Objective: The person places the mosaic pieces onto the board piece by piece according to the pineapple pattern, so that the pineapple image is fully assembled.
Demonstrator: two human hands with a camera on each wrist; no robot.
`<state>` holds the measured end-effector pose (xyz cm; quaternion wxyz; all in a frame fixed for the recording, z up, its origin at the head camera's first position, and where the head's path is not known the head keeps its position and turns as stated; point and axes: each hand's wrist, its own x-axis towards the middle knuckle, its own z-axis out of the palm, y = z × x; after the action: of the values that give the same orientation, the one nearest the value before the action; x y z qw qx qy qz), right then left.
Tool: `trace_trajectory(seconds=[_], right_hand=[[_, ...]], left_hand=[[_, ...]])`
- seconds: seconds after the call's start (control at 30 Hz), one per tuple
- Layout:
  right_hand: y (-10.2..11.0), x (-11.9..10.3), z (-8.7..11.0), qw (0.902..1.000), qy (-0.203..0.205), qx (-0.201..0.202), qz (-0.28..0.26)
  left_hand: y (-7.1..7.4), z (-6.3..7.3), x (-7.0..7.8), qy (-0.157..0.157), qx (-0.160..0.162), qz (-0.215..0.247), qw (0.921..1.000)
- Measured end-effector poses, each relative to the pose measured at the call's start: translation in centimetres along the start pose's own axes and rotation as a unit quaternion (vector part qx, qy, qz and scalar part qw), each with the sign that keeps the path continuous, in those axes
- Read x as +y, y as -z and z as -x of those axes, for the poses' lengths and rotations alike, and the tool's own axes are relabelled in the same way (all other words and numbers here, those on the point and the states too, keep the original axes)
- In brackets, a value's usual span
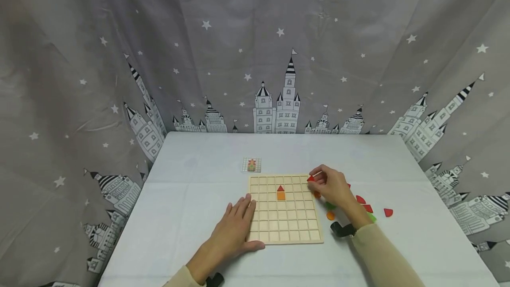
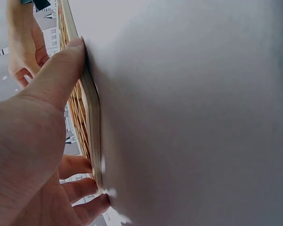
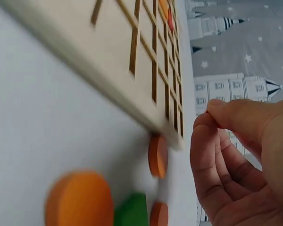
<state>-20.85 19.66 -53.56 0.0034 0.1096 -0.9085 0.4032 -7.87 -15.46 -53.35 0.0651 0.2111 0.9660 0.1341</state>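
A pale wooden grid board [image 1: 287, 225] lies flat on the white table. My left hand [image 1: 233, 229] rests against its left side, the fingers along that edge and the thumb at the near left corner, also visible in the left wrist view. On the board an orange square [image 1: 281, 196] sits in a cell, with a red triangle [image 1: 280, 188] directly beyond it. My right hand [image 1: 332, 187] pinches a small red triangular piece [image 1: 311, 178] between thumb and fingertips, over the board's far right corner. In the right wrist view, the fingers mostly hide that piece.
Right of the board lie loose pieces: an orange disc [image 1: 330, 215], a green piece [image 1: 330, 206], red quarter-rounds [image 1: 388, 212] and a light green one [image 1: 372, 218]. Beyond the board is a small pattern card [image 1: 245, 168]. A grey castle-print curtain [image 1: 223, 56] hangs behind the table.
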Motion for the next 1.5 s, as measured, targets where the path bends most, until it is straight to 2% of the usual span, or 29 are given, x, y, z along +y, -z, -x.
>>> trace_trajectory(seconds=[0.13, 0.33, 0.67, 1.13, 1.5], right_hand=[[-0.8, -0.8, 0.3, 0.9995, -0.019, -0.011, -0.024], [-2.1, -1.9, 0.6, 0.9985, -0.004, -0.036, -0.041], [-3.5, -2.9, 1.4, 0.9959, -0.027, -0.078, -0.038], [-4.9, -2.8, 1.1, 0.9962, 0.062, -0.052, 0.033], [-5.5, -2.9, 1.0, 0.9941, 0.081, -0.057, 0.045]], left_hand=[[0.0, 0.0, -0.1, 0.0, 0.002, -0.003, 1.0], [-0.1, 0.0, -0.1, 0.001, 0.003, -0.002, 1.0], [-0.3, -0.1, 0.0, 0.002, 0.005, 0.005, 1.0], [-0.2, -0.1, 0.1, 0.003, 0.0, 0.004, 1.0], [-0.4, -0.2, -0.1, 0.004, 0.002, 0.0, 1.0]])
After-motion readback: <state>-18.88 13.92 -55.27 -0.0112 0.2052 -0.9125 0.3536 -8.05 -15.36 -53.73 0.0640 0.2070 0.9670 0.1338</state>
